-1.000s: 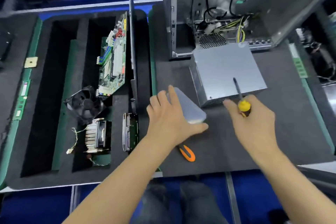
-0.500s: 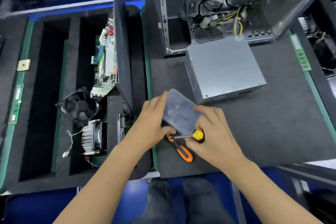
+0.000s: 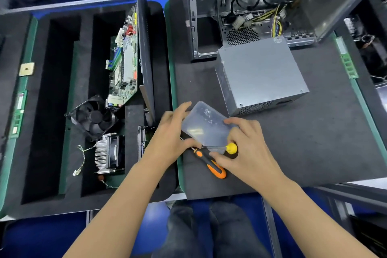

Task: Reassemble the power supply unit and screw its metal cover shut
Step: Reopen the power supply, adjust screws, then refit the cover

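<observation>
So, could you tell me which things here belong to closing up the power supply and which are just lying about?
For the job:
power supply unit
clear screw box, held by left hand and right hand
yellow-handled screwdriver, in the right hand
orange-handled screwdriver

Lying about:
motherboard
fan
heatsink
computer case
memory stick

Yellow-handled screwdriver [image 3: 229, 148] shaft partly hidden under hands; box [image 3: 206, 126] contents too small.

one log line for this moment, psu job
step: opening screw box | left hand: holds box | right hand: box, yellow screwdriver | PSU: cover on
</observation>
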`<state>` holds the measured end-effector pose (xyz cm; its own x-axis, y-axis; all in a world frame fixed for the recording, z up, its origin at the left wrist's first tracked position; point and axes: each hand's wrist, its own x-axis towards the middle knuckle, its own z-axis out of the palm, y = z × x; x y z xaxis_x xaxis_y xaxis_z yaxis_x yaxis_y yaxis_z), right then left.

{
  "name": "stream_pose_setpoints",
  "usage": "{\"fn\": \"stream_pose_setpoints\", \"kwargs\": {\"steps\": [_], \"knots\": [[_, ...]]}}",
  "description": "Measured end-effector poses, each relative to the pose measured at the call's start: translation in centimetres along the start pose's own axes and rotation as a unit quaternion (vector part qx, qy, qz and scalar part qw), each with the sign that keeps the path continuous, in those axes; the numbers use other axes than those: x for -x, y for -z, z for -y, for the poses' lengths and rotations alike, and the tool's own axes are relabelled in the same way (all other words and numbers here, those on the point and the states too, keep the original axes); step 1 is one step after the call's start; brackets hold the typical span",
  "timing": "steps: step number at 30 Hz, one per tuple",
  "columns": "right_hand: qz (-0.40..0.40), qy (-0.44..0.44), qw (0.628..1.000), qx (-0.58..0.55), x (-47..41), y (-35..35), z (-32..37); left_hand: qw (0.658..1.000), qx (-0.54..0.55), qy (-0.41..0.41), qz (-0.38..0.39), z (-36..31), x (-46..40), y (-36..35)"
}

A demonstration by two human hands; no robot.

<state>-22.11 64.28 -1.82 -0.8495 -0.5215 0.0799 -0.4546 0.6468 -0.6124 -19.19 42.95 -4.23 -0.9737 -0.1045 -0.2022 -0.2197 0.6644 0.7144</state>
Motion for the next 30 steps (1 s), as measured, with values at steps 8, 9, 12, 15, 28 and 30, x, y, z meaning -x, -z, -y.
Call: {"fn": "stream_pose_setpoints", "kwargs": {"steps": [8, 9, 12, 15, 28, 30], "knots": [[-0.118, -0.161, 0.975, -0.093, -1.3, 2.7, 0.1, 0.999, -0.04, -0.008, -0.002, -0.7, -0.3, 1.0], [-0.131, -0.19, 0.964, -0.135, -1.3, 2.8, 0.1, 0.999, -0.045, -0.013, 0.003, -0.9, -0.3, 1.2], [-0.147, -0.216, 0.95, -0.171, -1.3, 2.6, 0.2, 0.995, -0.076, -0.025, 0.055, -1.0, -0.1, 1.9], [-0.139, -0.216, 0.948, -0.189, -1.0, 2.3, 0.1, 0.997, -0.041, -0.069, 0.018, -1.7, 0.4, 2.1], [-0.134, -0.206, 0.952, -0.181, -0.9, 2.5, 0.2, 0.98, -0.148, -0.105, -0.08, -4.1, -1.8, -2.0], [-0.131, -0.207, 0.952, -0.183, -0.9, 2.5, 0.1, 0.978, -0.152, -0.113, -0.089, -3.9, -1.9, -2.0]]}}
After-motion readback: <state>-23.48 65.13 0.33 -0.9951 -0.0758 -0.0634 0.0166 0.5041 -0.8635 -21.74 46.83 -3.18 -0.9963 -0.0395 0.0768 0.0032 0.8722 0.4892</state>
